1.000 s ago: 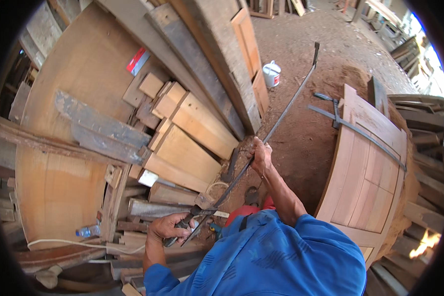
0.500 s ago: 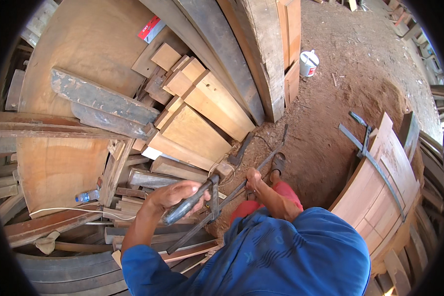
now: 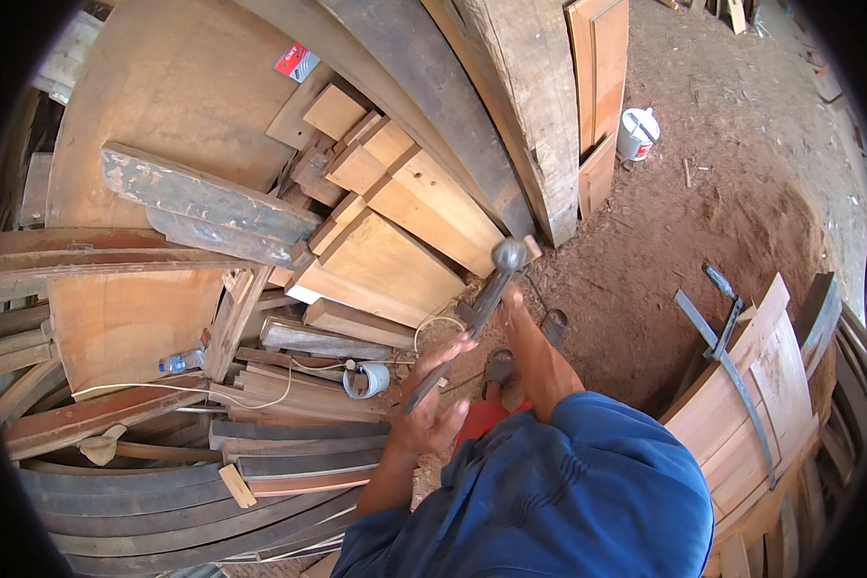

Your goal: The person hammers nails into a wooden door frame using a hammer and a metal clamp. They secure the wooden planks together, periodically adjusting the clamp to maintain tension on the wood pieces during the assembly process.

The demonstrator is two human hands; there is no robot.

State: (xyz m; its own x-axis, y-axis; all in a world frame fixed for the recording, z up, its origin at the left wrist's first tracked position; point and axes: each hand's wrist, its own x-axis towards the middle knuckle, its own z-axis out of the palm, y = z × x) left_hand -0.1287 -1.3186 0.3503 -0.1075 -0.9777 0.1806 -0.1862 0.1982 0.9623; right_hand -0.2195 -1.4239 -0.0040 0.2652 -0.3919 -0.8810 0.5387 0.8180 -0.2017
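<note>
Above the dirt floor (image 3: 665, 255), just beside the stacked timber (image 3: 395, 272), a dark metal bar (image 3: 492, 292) w/ a rounded end is raised in front of the person, spanning the gap btwn both hands. L hand (image 3: 427, 409): grip loose — fingers nearly straight, thumb apart, bar lying across the palm. R hand (image 3: 511, 306): close under the rounded end, partly hidden by the bar; cannot tell if its grip is closed on the metal or merely props it.

Risks, in insp. judgement:

1. Drop. Cause: slack L grip, R hold unconfirmed. A sandalled foot (image 3: 499, 367) shows below, open to a strike.

2. Swing. Rounded end points toward the timber edges; if only one hand carries the wt., the bar could pivot, mark the boards or dislodge a loose pc. Contact w/ timber cannot be confirmed from this angle.

3. Pinch. Fingers could be caught btwn bar and a board edge if the R hand drifts left.

4. Spill. Small pale pail (image 3: 380, 379) stands near the L hand — a low sweep of the near end could tip it.

Pale wood panel (image 3: 708, 424) w/ bar clamp (image 3: 718, 353) is well apart, right side; low exposure.
</note>
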